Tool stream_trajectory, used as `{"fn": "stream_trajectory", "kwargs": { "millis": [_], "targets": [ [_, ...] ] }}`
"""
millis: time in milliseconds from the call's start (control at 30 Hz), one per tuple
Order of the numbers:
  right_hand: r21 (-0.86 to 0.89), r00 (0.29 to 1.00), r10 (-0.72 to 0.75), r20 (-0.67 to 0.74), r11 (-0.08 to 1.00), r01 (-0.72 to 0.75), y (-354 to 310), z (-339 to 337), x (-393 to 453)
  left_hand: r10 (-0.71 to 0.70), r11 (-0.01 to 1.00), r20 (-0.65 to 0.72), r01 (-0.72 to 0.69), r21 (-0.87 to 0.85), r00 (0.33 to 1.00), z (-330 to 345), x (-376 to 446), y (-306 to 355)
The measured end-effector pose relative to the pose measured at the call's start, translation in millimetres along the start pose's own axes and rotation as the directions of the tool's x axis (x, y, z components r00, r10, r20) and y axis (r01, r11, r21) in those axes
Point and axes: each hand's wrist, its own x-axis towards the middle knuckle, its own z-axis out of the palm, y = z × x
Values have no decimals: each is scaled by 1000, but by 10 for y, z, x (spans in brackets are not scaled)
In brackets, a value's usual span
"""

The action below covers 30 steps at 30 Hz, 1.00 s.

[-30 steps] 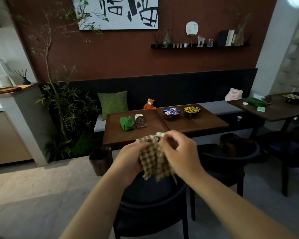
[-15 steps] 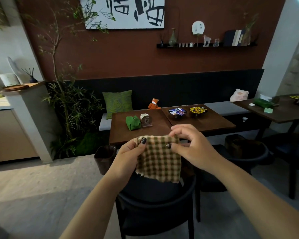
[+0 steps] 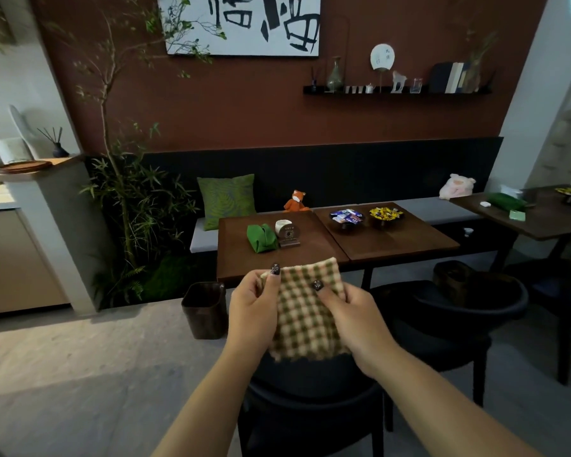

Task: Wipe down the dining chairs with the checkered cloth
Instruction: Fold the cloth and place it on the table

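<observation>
Since the earlier frame the cloth [image 3: 305, 308] has gone from a bunched wad to a flat panel, now hanging at centre frame between both hands. The left hand [image 3: 254, 311] pinches its upper left corner; the right hand [image 3: 353, 319] pinches the upper right edge, each grip closed on fabric by thumb and fingers. It hangs above the near chair [image 3: 310, 407] at lower centre, not touching it. The pinches look light, so the cloth could slip and drop when one hand lets go. Wiped as a loose sheet, it may drag and skip patches; the second chair [image 3: 459, 311], right of centre, could be missed.
</observation>
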Motion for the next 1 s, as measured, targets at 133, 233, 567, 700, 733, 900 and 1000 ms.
{"fn": "stream_trajectory", "kwargs": {
  "millis": [133, 233, 567, 700, 733, 900, 1000],
  "targets": [
    [-287, 950, -222, -220, 945, 155, 230, 100, 209, -298, 954, 6, 298, -19, 955, 88, 149, -341],
    [-322, 963, -164, -212, 942, 90, 452, 79, 456, -406, 912, 72, 409, -28, 911, 255, 300, -627],
    [-132, 961, 278, 5, 952, -275, 1325, -393, 2253, -382, 887, -42, 379, 264, 923, 1141, 1720, -1809],
    [-182, 884, 468, -26, 867, -464, 1875, -654, 3274, -550, 770, -56, 532, 352, 833, 1628, 2361, -2446],
    [-197, 853, 521, -26, 834, -515, 2003, -694, 3507, -587, 736, -61, 564, 375, 807, 1743, 2514, -2610],
    [-315, 788, 614, 45, 757, -572, 2360, -802, 4724, -646, 655, -120, 628, 420, 754, 2245, 3416, -3137],
    [-329, 840, 540, 39, 801, -500, 2379, -828, 5392, -571, 714, -123, 565, 414, 812, 2445, 3993, -3241]
  ]
}}
